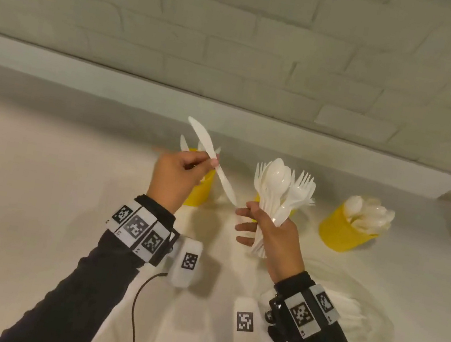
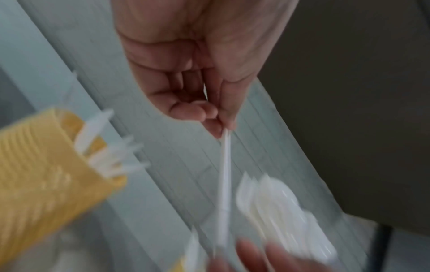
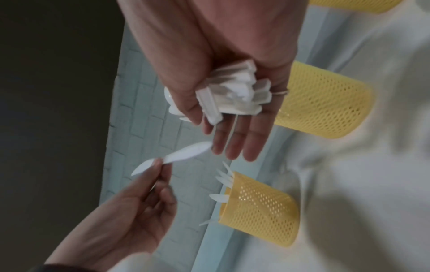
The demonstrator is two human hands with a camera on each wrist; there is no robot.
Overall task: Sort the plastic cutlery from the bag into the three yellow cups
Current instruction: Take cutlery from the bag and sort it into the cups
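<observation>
Pinching the knife (image 1: 210,159) mid-shaft, blade toward 11 o'clock, your left hand (image 1: 177,176) hovers over the knife cup (image 1: 200,187), while your right hand (image 1: 270,232) grips the bundle (image 1: 281,189).

No readable words, brands or numbers anywhere; only black-and-white square code markers on my wristbands (image 1: 137,227) and on two white blocks (image 1: 245,322) on the tabletop.
</observation>
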